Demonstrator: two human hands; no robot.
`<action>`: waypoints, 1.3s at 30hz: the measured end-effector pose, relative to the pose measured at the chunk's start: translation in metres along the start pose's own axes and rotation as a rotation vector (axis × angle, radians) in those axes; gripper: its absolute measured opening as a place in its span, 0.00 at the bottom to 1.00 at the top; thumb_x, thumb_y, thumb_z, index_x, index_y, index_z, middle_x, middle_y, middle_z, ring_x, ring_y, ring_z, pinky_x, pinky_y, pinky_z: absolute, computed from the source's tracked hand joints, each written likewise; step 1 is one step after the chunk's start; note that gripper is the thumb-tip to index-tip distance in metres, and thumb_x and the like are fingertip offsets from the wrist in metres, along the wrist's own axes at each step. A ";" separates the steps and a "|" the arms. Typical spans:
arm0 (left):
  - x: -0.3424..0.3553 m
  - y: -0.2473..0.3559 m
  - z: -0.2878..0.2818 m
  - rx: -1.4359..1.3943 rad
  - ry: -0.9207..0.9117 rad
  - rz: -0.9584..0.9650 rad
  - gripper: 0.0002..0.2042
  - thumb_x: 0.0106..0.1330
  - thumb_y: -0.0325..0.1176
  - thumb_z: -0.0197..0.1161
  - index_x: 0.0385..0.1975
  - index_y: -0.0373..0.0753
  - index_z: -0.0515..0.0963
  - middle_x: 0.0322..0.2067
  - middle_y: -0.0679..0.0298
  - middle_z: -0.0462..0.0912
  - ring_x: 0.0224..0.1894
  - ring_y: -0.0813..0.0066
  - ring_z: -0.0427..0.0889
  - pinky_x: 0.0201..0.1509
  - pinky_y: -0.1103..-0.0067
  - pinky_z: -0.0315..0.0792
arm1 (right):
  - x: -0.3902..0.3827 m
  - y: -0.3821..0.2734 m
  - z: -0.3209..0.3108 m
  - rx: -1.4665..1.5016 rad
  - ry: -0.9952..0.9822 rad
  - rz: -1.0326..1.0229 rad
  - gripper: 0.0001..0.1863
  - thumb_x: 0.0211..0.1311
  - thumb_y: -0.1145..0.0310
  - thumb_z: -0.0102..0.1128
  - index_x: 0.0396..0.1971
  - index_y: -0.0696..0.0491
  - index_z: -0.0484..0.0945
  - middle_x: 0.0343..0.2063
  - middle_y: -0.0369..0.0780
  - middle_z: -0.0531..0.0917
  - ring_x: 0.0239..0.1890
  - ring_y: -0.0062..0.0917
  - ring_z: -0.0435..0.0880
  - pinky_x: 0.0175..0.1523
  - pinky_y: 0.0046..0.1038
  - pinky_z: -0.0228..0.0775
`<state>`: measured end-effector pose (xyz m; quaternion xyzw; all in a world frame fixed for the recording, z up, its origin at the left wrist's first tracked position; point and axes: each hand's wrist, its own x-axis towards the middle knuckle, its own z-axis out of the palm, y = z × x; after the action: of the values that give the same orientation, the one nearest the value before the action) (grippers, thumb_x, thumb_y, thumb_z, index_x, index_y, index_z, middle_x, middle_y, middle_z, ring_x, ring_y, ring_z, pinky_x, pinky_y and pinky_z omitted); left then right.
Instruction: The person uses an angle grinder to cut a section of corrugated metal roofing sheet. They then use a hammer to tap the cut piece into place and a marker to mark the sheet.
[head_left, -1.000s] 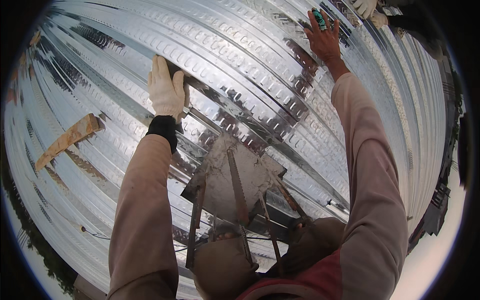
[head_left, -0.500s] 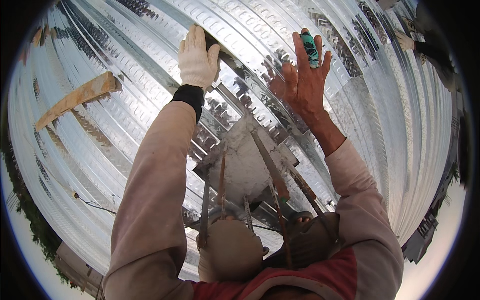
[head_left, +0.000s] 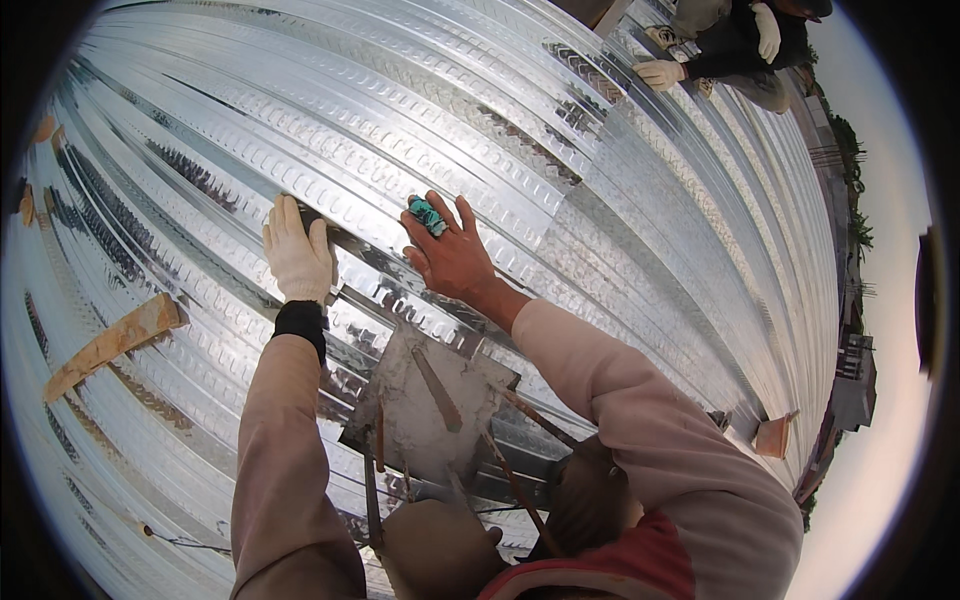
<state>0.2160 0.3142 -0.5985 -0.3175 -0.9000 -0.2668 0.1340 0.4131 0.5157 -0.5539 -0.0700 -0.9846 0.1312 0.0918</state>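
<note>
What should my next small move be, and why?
Perhaps press your right hand down gently on the ribbed metal sheet near its edge. A dark strip, possibly a gap, runs between that hand and your gloved left hand, and your right fingers are already spread over the sheet, holding nothing.

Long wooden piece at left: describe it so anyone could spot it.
Start with the shiny ribbed metal sheeting filling most of the view. Find the gloved left hand on it, then look left and lower. There the wooden piece, long and tan, lies slantwise, its dull, warm colour setting it apart from the silvery metal around it.
</note>
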 end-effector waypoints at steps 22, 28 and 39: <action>-0.041 0.126 -0.299 -0.441 -0.735 -0.376 0.29 0.78 0.50 0.60 0.69 0.34 0.78 0.60 0.46 0.88 0.64 0.55 0.85 0.69 0.70 0.75 | -0.023 0.029 -0.102 0.259 -0.338 0.197 0.26 0.75 0.60 0.64 0.68 0.51 0.77 0.69 0.46 0.79 0.56 0.48 0.86 0.62 0.46 0.81; -0.142 0.184 -0.378 -0.199 -0.705 -0.354 0.30 0.78 0.48 0.60 0.70 0.30 0.73 0.70 0.41 0.77 0.70 0.41 0.77 0.73 0.58 0.72 | -0.292 0.033 -0.257 0.131 -0.350 0.558 0.14 0.76 0.70 0.52 0.51 0.57 0.85 0.64 0.53 0.82 0.53 0.49 0.89 0.60 0.48 0.82; -0.235 0.277 -0.547 -0.032 -1.151 -0.695 0.29 0.75 0.49 0.58 0.66 0.31 0.77 0.63 0.39 0.83 0.65 0.39 0.82 0.71 0.56 0.73 | -0.767 -0.217 -0.496 0.515 -1.109 1.262 0.26 0.75 0.47 0.58 0.57 0.53 0.85 0.54 0.53 0.89 0.57 0.51 0.88 0.63 0.49 0.81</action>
<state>0.6125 0.0690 -0.1366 -0.1028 -0.8737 -0.0959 -0.4656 1.2342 0.3062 -0.1489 -0.5045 -0.6049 0.3906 -0.4765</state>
